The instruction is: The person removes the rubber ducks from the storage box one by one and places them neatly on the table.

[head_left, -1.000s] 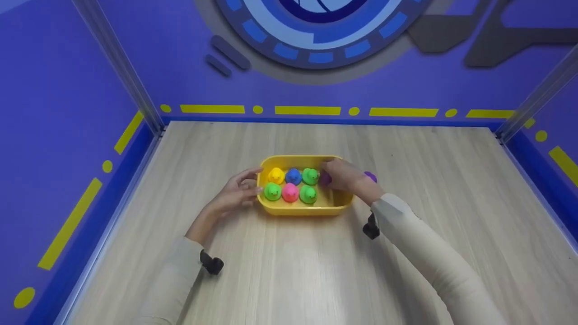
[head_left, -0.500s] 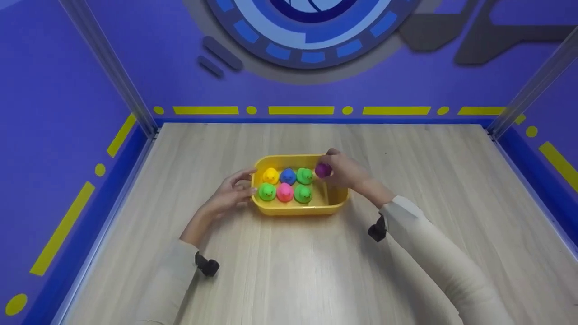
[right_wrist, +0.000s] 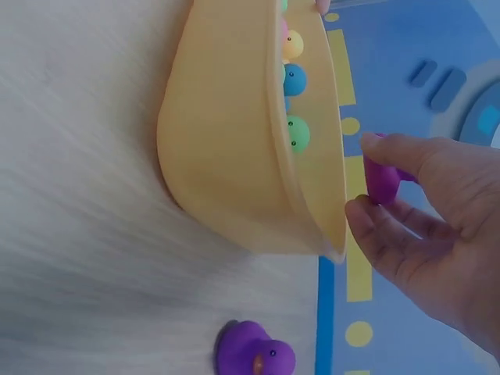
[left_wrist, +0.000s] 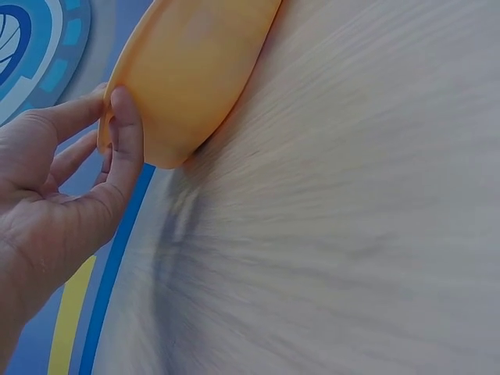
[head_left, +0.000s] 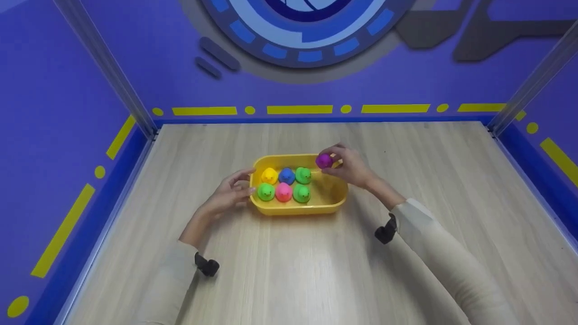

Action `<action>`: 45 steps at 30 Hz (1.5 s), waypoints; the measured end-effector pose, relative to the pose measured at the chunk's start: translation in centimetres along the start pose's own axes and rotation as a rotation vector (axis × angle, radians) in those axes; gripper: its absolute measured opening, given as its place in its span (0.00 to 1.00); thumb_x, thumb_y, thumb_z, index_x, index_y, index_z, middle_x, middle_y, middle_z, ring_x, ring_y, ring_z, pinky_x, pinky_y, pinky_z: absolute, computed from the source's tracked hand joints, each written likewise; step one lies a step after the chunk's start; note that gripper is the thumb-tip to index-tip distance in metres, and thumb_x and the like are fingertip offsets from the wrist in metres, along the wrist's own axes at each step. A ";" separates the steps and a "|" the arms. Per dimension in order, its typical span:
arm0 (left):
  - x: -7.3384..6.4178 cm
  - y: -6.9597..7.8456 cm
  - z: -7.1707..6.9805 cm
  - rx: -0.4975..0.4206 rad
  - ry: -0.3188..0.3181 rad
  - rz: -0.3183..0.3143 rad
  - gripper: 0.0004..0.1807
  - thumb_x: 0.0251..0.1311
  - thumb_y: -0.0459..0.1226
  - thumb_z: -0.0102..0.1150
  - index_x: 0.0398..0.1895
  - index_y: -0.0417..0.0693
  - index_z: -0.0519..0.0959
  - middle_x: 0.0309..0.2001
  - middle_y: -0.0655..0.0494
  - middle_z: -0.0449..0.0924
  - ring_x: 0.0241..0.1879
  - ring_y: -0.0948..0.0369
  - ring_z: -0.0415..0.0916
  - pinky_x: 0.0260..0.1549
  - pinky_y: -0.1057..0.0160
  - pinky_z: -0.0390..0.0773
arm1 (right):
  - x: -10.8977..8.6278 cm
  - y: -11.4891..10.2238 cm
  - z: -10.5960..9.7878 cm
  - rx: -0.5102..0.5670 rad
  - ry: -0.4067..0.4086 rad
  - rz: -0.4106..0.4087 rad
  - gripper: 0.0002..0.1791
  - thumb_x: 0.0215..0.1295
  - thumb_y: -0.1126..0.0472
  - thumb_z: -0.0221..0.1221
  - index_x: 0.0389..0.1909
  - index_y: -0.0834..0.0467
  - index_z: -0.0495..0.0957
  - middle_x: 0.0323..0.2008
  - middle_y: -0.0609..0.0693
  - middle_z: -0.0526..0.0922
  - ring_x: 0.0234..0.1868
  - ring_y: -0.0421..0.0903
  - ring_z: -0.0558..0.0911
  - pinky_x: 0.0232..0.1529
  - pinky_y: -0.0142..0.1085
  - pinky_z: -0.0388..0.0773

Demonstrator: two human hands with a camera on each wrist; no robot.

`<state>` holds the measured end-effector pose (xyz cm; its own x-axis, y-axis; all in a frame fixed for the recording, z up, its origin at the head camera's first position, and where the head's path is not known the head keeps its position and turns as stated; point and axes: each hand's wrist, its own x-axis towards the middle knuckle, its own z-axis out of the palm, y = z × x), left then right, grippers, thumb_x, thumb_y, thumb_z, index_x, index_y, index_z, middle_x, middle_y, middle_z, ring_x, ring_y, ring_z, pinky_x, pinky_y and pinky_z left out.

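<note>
My right hand pinches a purple rubber duck between thumb and fingertips, raised over the back right of a yellow tub. In the right wrist view the held duck shows just above the rim. My left hand grips the tub's left rim, with the thumb against the outer wall. Inside the tub's left and middle, rubber ducks stand in two rows: yellow, blue and green behind, green, pink and green in front.
Another purple duck sits on the wooden table just right of the tub; the right hand hides it in the head view. Blue printed panels wall in the back and both sides.
My right hand has lifted the purple duck from inside the tub's right part up to the back rim's height. The left hand has stayed at the tub's left rim.
</note>
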<state>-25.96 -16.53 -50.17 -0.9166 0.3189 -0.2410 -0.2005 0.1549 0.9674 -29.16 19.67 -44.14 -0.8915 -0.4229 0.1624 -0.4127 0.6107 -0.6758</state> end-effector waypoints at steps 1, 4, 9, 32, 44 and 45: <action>0.0 0.0 0.0 -0.005 0.002 0.001 0.36 0.66 0.37 0.66 0.76 0.57 0.65 0.68 0.45 0.63 0.56 0.52 0.74 0.55 0.57 0.85 | -0.1 0.2 -0.1 0.019 0.009 0.001 0.21 0.61 0.67 0.71 0.56 0.64 0.81 0.52 0.61 0.77 0.52 0.57 0.85 0.50 0.47 0.88; -0.1 -0.1 -0.2 -0.026 0.019 -0.006 0.35 0.66 0.36 0.66 0.75 0.58 0.67 0.67 0.47 0.64 0.52 0.55 0.75 0.49 0.60 0.85 | -0.3 0.7 -0.5 0.077 0.026 -0.001 0.22 0.61 0.68 0.71 0.56 0.65 0.80 0.53 0.63 0.77 0.52 0.59 0.85 0.50 0.49 0.88; -0.2 -0.2 -0.2 -0.055 0.029 -0.034 0.35 0.65 0.35 0.66 0.74 0.59 0.68 0.66 0.48 0.65 0.49 0.58 0.75 0.45 0.63 0.83 | -0.8 1.7 -1.3 0.145 0.009 0.013 0.23 0.62 0.69 0.69 0.57 0.67 0.78 0.54 0.65 0.77 0.53 0.61 0.84 0.52 0.52 0.87; 0.3 -0.5 0.0 -0.005 -0.013 0.020 0.35 0.66 0.37 0.66 0.76 0.56 0.66 0.67 0.46 0.63 0.52 0.55 0.74 0.52 0.59 0.85 | -3.1 6.4 -5.6 0.121 0.041 0.076 0.25 0.67 0.70 0.64 0.64 0.68 0.73 0.61 0.66 0.78 0.58 0.62 0.82 0.55 0.33 0.84; 0.3 -0.4 -0.3 -0.020 -0.027 0.010 0.35 0.66 0.36 0.66 0.76 0.56 0.65 0.66 0.46 0.63 0.47 0.57 0.76 0.50 0.58 0.86 | -5.0 9.2 -7.0 0.072 0.084 0.105 0.25 0.65 0.71 0.65 0.63 0.70 0.74 0.60 0.69 0.78 0.55 0.65 0.82 0.44 0.16 0.75; 0.2 -0.5 -0.4 -0.018 -0.024 0.009 0.35 0.67 0.36 0.65 0.76 0.56 0.65 0.66 0.45 0.63 0.46 0.58 0.76 0.49 0.58 0.85 | -5.1 9.4 -7.0 0.073 0.077 0.106 0.25 0.65 0.72 0.65 0.63 0.70 0.74 0.60 0.70 0.78 0.55 0.66 0.81 0.44 0.16 0.75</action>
<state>-26.19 -16.90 -50.68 -0.9099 0.3429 -0.2334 -0.1982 0.1349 0.9708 -29.82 32.25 -46.26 -0.9421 -0.3045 0.1405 -0.3038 0.5976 -0.7420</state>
